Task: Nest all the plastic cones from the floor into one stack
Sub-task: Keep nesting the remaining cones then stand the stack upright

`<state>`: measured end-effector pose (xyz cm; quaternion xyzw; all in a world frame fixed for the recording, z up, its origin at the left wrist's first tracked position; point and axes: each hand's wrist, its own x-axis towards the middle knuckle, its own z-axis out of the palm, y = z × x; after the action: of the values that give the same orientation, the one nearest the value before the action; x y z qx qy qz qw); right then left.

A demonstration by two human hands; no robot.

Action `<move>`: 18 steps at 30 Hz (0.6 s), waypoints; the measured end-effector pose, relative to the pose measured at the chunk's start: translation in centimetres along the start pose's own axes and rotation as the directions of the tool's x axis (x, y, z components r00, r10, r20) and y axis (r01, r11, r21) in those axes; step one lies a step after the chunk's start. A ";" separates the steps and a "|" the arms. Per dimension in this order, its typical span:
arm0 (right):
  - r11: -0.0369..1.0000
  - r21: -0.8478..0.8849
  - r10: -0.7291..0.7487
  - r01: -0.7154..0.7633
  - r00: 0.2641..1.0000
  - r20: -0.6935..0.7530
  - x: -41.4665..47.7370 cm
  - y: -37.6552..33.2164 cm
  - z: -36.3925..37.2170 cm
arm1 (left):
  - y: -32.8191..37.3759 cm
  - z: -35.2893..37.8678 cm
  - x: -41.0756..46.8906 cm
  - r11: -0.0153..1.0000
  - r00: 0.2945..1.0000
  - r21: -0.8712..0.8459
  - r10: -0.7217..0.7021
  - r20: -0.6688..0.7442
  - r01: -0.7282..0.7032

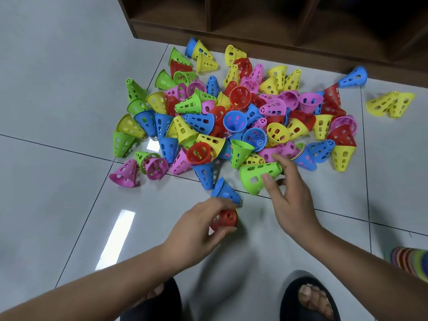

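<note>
A big heap of perforated plastic cones (pixel 231 117) in yellow, blue, green, pink and red covers the tiled floor in front of me. My left hand (pixel 203 228) grips a red cone (pixel 225 220), with a blue cone (pixel 225 191) nested over its narrow end. My right hand (pixel 289 200) pinches the narrow end of a green cone (pixel 257 177) that lies on its side at the heap's near edge. A nested multicoloured stack (pixel 412 260) lies at the right edge, partly cut off.
A brown wooden shelf unit (pixel 278 24) stands behind the heap. Two yellow cones (pixel 391 104) and a blue cone (pixel 354 77) lie apart at the right. My feet in black slippers (pixel 308 300) are at the bottom. Bare tiles spread to the left.
</note>
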<state>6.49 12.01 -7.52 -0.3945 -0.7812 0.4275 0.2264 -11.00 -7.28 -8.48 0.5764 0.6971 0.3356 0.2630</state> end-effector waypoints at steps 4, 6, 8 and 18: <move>0.995 0.036 -0.092 0.089 0.994 0.061 -1.2 -2.0 0.3 | -1.8 1.0 0.0 0.998 0.998 -0.035 -0.058 0.037 0.060; 0.979 -0.021 -0.197 0.201 0.973 0.118 -1.7 -2.5 0.7 | -2.5 1.2 0.3 0.994 0.994 -0.050 -0.092 0.051 0.094; 0.928 -0.135 -0.320 0.348 0.928 0.191 -2.0 -2.6 1.3 | -3.1 1.5 0.3 0.990 0.990 -0.057 -0.125 0.064 0.129; 0.618 -0.413 -0.424 0.668 0.726 0.541 -3.0 0.1 4.3 | -7.6 -1.0 -1.7 0.970 0.969 0.083 -0.234 0.076 0.228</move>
<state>5.34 7.51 -9.98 -0.0869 -0.9843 0.1439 0.0548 -16.16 -9.95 -13.77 0.5145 0.7594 0.2519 0.3085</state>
